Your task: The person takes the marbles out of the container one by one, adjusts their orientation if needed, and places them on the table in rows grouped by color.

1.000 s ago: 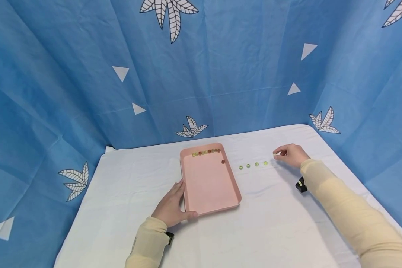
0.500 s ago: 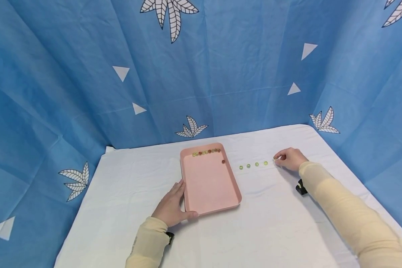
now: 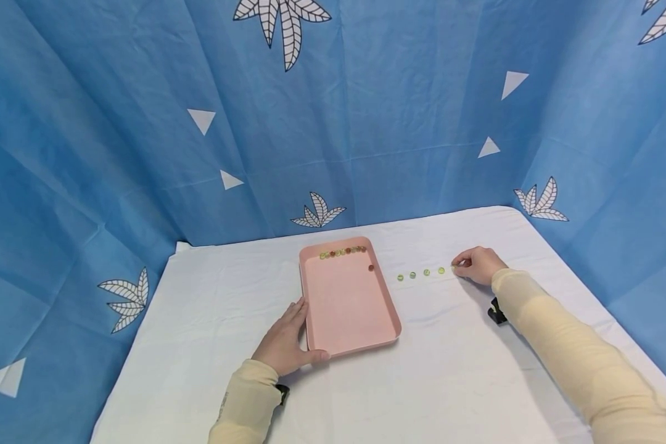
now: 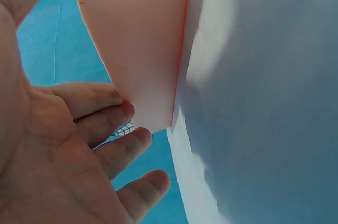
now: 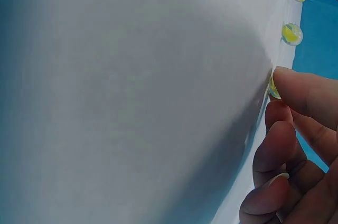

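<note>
My left hand [image 3: 282, 346] rests against the pink tray [image 3: 348, 311], fingers along its left wall and thumb at the near left corner. In the left wrist view the fingers are fairly straight, with fingertips [image 4: 117, 95] at the tray's outer wall. On the right, my right hand [image 3: 480, 265] pinches a clear glass marble with a yellow-green swirl [image 5: 274, 87] between thumb and finger, low over the table. It is at the right end of a spaced row of similar marbles [image 3: 427, 272], two of which, including a yellow marble [image 5: 292, 34], show beyond it in the right wrist view.
Inside the tray, a line of yellow-green and reddish-brown marbles [image 3: 338, 252] lies along the far wall. One reddish-brown marble [image 3: 371, 268] lies apart near the right wall. A white cloth [image 3: 377, 401] covers the table; a blue curtain [image 3: 411, 123] hangs behind and at the sides.
My right hand has lowered the pinched marble toward the table, at the right end of the row. The left hand and the tray have stayed in place.
</note>
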A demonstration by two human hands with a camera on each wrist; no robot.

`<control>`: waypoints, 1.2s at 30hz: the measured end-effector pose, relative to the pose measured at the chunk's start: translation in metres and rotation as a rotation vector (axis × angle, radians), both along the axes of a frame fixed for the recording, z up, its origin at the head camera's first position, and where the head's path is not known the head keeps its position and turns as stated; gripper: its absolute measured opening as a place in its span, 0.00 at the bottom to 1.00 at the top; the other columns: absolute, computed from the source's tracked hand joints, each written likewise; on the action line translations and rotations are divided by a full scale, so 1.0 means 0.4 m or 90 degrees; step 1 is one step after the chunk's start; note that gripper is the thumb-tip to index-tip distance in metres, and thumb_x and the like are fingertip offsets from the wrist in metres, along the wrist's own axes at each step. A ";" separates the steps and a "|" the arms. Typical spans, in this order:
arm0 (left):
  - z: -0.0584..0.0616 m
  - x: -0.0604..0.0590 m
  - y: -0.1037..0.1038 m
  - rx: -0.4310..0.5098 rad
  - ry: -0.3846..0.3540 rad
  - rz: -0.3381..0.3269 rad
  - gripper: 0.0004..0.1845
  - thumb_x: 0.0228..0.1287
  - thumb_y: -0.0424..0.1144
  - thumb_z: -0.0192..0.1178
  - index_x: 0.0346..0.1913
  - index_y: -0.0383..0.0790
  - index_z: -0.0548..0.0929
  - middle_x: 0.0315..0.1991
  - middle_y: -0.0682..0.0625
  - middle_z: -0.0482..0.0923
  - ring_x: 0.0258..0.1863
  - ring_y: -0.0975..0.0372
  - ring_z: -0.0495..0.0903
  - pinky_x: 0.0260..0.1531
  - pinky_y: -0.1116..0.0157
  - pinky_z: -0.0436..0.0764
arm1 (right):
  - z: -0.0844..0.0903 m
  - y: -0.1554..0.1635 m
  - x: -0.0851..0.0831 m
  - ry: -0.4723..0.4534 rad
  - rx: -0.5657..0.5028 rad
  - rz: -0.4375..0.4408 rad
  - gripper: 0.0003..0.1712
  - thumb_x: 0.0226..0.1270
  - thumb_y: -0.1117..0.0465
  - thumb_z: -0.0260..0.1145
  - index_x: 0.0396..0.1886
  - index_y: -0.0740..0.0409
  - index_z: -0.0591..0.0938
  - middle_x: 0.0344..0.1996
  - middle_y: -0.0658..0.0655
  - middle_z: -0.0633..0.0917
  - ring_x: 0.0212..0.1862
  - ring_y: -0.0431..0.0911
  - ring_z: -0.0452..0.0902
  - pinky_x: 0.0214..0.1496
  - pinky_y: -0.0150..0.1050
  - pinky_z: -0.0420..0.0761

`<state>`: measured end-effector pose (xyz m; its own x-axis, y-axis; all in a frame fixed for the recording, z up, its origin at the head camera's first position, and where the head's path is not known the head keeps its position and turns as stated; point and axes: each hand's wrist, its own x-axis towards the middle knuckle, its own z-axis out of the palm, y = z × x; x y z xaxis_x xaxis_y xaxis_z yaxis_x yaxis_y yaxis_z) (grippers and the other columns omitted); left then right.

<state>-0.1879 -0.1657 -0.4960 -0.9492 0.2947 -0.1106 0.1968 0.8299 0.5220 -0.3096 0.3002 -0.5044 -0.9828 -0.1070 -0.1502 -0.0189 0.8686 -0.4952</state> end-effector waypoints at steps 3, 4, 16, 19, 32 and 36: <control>-0.001 0.000 0.001 0.002 0.001 -0.001 0.65 0.36 0.67 0.73 0.75 0.41 0.55 0.77 0.52 0.47 0.75 0.52 0.47 0.69 0.49 0.58 | 0.000 0.000 0.000 0.002 -0.002 -0.003 0.14 0.62 0.59 0.69 0.47 0.59 0.86 0.32 0.54 0.82 0.34 0.49 0.71 0.38 0.44 0.72; -0.001 0.000 0.001 0.002 0.001 -0.001 0.64 0.36 0.67 0.73 0.75 0.41 0.55 0.77 0.52 0.47 0.75 0.52 0.47 0.69 0.49 0.58 | 0.000 0.000 -0.001 0.003 -0.002 -0.003 0.14 0.62 0.59 0.69 0.47 0.59 0.86 0.32 0.54 0.82 0.33 0.49 0.71 0.38 0.44 0.72; -0.001 0.000 0.001 0.003 -0.002 -0.002 0.65 0.36 0.69 0.72 0.76 0.41 0.54 0.77 0.52 0.46 0.75 0.52 0.47 0.69 0.49 0.58 | 0.032 0.011 -0.008 0.021 -0.004 -0.004 0.18 0.65 0.55 0.67 0.51 0.58 0.84 0.34 0.56 0.82 0.34 0.50 0.72 0.38 0.44 0.72; -0.001 0.000 0.000 0.004 -0.002 -0.002 0.65 0.36 0.68 0.72 0.76 0.41 0.54 0.77 0.51 0.46 0.75 0.52 0.47 0.69 0.49 0.58 | 0.057 0.005 -0.014 0.036 -0.018 -0.004 0.18 0.66 0.55 0.65 0.52 0.59 0.84 0.35 0.58 0.82 0.35 0.51 0.72 0.39 0.44 0.72; -0.002 0.000 -0.002 0.002 -0.006 -0.005 0.65 0.36 0.68 0.72 0.76 0.40 0.54 0.77 0.51 0.46 0.75 0.52 0.47 0.69 0.49 0.57 | 0.122 -0.127 -0.041 0.033 -0.063 0.016 0.18 0.69 0.54 0.62 0.54 0.57 0.83 0.36 0.57 0.81 0.35 0.50 0.73 0.37 0.42 0.74; -0.002 -0.001 -0.004 0.002 -0.005 -0.005 0.65 0.36 0.68 0.72 0.76 0.40 0.54 0.77 0.51 0.46 0.75 0.51 0.46 0.70 0.49 0.57 | 0.133 -0.184 -0.052 0.038 -0.072 0.034 0.17 0.69 0.54 0.62 0.54 0.55 0.82 0.36 0.57 0.81 0.34 0.49 0.73 0.35 0.42 0.74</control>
